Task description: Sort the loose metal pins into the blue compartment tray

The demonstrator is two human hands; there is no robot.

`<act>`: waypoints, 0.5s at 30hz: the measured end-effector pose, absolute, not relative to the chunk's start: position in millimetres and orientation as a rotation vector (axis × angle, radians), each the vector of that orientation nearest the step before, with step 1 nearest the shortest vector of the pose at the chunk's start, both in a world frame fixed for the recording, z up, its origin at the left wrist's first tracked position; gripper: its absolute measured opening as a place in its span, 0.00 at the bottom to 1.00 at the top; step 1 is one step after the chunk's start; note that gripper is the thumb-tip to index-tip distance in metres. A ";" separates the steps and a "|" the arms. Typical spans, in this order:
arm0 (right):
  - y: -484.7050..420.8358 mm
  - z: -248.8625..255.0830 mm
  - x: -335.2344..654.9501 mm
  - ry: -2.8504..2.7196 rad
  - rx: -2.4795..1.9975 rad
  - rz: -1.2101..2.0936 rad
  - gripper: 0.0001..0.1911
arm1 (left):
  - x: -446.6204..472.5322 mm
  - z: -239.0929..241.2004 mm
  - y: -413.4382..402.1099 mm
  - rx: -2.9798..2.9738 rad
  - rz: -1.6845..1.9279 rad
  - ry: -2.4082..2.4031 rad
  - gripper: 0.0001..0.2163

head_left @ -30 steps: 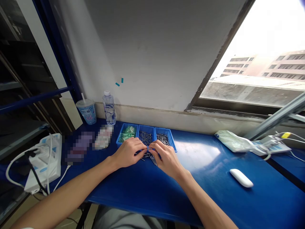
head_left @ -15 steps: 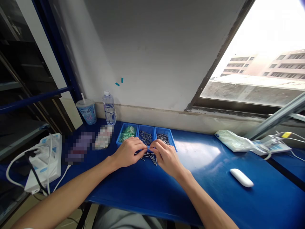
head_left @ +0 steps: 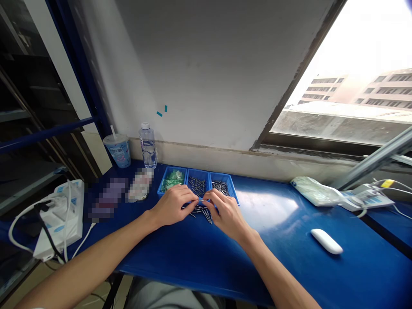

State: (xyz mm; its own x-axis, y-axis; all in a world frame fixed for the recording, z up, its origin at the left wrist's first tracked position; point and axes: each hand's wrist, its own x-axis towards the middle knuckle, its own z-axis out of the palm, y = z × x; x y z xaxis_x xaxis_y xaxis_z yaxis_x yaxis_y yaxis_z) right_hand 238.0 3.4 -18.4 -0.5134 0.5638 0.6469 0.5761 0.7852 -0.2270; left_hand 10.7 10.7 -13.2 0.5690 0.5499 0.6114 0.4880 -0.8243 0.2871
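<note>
My left hand [head_left: 174, 206] and my right hand [head_left: 227, 212] meet over the blue table, thumbs and forefingers pinched close together. Between their fingertips is something small and thin, too small to make out. Just beneath lies a loose pile of thin metal rods [head_left: 206, 213], partly hidden by my fingers. Directly behind stand three blue bins in a row. Green pieces [head_left: 175, 175] fill the left bin, with shiny clear wrapping among them. More thin dark metal rods [head_left: 197, 185] lie in the middle bin, and small dark metal parts [head_left: 220, 186] in the right one.
A water bottle [head_left: 148, 146] and a lidded cup with straw [head_left: 118, 150] stand by the wall. Power strips with cables [head_left: 69, 214] lie at the left and far right. A white oval case [head_left: 326, 241] and a plastic bag [head_left: 313, 191] are on the right.
</note>
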 end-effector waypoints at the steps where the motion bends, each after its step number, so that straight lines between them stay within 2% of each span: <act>1: 3.7 -18.8 238.1 -2.232 -0.838 -0.016 0.10 | 10.7 -13.0 10.6 2.707 1.104 0.896 0.09; 15: 5.1 -16.6 240.0 -2.224 -0.833 -0.006 0.11 | 10.4 -13.9 11.1 2.711 1.111 0.896 0.08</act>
